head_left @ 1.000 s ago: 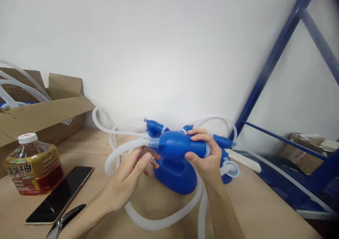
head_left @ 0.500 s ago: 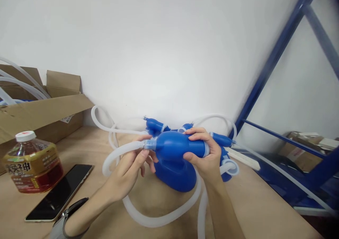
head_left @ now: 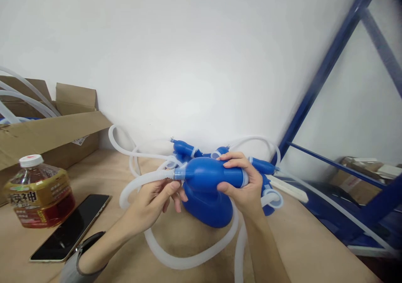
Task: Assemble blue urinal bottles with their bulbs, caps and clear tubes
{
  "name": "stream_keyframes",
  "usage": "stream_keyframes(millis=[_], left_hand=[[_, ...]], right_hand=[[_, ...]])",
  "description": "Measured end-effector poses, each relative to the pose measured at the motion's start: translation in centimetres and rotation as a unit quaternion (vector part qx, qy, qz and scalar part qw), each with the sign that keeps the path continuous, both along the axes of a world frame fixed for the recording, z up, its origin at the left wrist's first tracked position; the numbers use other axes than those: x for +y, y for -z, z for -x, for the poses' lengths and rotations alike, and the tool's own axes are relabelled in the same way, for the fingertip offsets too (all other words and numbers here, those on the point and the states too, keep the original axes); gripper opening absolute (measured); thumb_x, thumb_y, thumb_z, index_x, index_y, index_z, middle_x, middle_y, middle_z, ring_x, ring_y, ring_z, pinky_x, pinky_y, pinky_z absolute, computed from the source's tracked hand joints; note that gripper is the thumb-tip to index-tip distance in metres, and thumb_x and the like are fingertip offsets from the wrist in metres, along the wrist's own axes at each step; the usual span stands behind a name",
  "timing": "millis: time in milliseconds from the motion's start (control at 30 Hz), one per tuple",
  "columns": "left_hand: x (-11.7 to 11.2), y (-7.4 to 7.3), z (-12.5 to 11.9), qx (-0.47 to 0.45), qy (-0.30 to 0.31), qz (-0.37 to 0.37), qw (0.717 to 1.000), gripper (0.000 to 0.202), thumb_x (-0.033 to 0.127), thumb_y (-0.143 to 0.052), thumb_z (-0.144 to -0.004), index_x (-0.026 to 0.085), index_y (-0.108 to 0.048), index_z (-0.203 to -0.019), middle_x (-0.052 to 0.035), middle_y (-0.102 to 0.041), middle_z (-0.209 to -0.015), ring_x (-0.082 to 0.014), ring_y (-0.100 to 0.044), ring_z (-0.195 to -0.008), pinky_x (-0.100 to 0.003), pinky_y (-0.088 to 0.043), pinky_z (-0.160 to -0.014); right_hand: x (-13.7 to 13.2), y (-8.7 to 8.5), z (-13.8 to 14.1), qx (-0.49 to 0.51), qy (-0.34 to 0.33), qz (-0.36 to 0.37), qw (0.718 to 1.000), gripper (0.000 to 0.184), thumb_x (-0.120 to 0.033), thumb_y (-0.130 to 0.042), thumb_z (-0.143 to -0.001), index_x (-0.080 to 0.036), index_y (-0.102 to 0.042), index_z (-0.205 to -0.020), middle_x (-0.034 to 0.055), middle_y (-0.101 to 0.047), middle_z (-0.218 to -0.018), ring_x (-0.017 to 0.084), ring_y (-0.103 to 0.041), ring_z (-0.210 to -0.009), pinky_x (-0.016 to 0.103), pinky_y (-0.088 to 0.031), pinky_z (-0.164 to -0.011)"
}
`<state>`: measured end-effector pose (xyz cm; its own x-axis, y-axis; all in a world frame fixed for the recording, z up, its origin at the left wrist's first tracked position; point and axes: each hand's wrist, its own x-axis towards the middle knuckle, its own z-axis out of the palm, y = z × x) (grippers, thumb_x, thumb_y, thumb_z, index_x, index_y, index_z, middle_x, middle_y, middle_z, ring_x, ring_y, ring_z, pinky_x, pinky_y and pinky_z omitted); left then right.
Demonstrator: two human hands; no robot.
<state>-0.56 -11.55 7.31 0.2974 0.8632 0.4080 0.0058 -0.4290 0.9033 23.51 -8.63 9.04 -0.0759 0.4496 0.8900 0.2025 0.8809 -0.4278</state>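
Note:
My right hand (head_left: 243, 184) grips a blue plastic bottle (head_left: 204, 174) around its right part, fingers over the top and thumb in front. The bottle has a handle-like loop and a broad, rounded lower body. A translucent white hose (head_left: 144, 180) joins its clear-blue neck on the left, with a thin metal clamp (head_left: 173, 173) around the joint. Just below this joint, my left hand (head_left: 157, 197) has its thumb and forefinger pinched together and the other fingers curled loosely. What lies between those fingertips is hidden.
More blue bottles (head_left: 185, 147) with hoses lie behind, against the wall. At left stand a cardboard box (head_left: 63, 126) of hoses and a drink bottle (head_left: 40, 195), beside a phone (head_left: 70, 228). A blue metal frame (head_left: 329, 61) rises at right, near a white power strip (head_left: 290, 187).
My left hand has slid down from around the hose joint, its forefinger now below rather than over it. The bottle's neck is a little lower; my right hand keeps its grip.

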Motion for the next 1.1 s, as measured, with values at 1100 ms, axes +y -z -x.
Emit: stream_keyframes(millis=[1100], left_hand=[[-0.7, -0.3, -0.9, -0.126, 0.062, 0.15, 0.979, 0.054, 0.067, -0.078, -0.082, 0.014, -0.067, -0.08, -0.0056, -0.075, -0.062, -0.0152, -0.072, -0.053, -0.019, -0.053, -0.05]], right_hand=[[-0.2, -0.3, -0.1, -0.046, 0.016, -0.051, 0.998, 0.033, -0.039, -0.091, -0.078, -0.027, -0.072, -0.103, 0.0056, -0.07, -0.112, 0.025, -0.069, -0.104, 0.044, -0.056, -0.095]])
